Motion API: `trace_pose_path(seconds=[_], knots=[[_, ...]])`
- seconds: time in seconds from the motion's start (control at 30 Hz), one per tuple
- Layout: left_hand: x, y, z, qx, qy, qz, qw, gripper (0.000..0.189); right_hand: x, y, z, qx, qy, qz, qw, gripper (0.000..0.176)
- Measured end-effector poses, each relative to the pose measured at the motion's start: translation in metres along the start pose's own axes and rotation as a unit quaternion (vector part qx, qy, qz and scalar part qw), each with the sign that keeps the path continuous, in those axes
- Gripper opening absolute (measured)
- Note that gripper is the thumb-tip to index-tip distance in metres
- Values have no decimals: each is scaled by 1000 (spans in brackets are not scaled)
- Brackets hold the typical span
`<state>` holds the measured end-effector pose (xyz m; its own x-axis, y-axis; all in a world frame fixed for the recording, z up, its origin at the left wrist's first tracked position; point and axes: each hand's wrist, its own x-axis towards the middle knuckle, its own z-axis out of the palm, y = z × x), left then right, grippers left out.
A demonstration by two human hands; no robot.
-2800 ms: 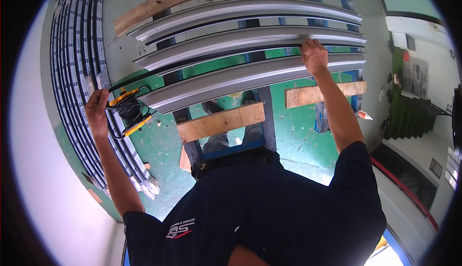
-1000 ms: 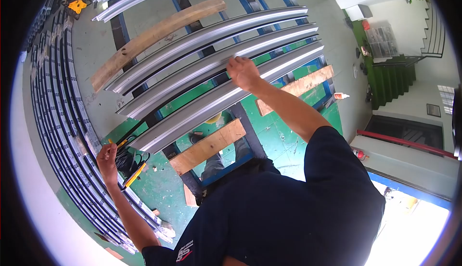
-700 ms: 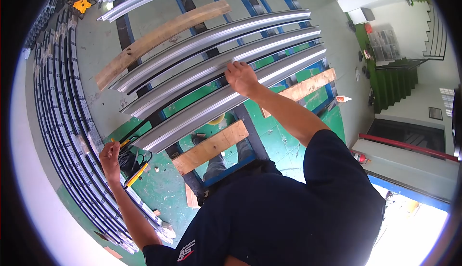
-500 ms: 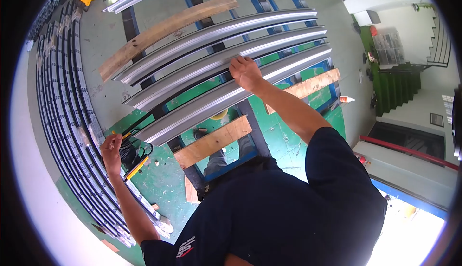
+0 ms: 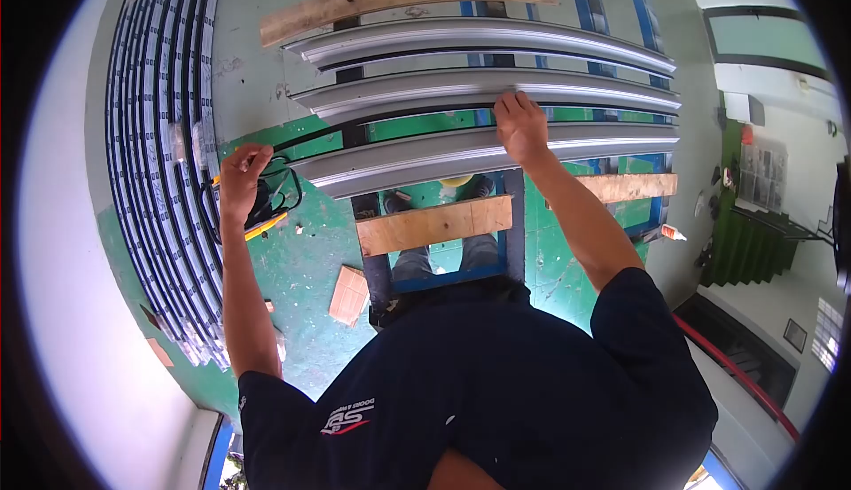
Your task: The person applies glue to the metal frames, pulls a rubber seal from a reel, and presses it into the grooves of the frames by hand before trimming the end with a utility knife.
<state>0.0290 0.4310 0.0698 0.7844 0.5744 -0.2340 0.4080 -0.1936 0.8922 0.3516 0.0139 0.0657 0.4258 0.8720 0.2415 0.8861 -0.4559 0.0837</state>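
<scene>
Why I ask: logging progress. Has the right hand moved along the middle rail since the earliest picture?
Yes. The right hand slid left along the middle rail, from above the right wooden plank to above the blue post.

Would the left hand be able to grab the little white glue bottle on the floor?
Probably not: the left hand grips a black cable far across, and the white glue bottle lies beyond the blue frame.
</scene>
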Motion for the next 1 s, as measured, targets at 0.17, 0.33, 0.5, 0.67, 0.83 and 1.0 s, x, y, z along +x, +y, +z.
trace_pose_path(seconds=[0.17, 0.33, 0.5, 0.67, 0.83, 1.0], knots=[[4, 0, 2, -2, 2, 5, 1000, 22, 13, -9, -10, 28, -38, 29, 998, 17], [-2, -3, 2, -8, -3, 5, 1000, 23, 6, -50, -12, 67, -4, 68, 995, 36], [1, 1, 2, -23, -25, -5, 999, 22, 21, -60, -30, 99, -124, 163, 974, 39], [7, 30, 18, -5, -83, 15, 996, 21, 13, -77, -10, 56, -86, 194, 976, 43], [23, 48, 53, 52, -133, 30, 989, 31, 41, -72, -41, 34, -191, 160, 968, 37], [27, 68, 80, 203, -120, -52, 970, 47, 24, -77, -11, 53, -57, 103, 992, 19]])
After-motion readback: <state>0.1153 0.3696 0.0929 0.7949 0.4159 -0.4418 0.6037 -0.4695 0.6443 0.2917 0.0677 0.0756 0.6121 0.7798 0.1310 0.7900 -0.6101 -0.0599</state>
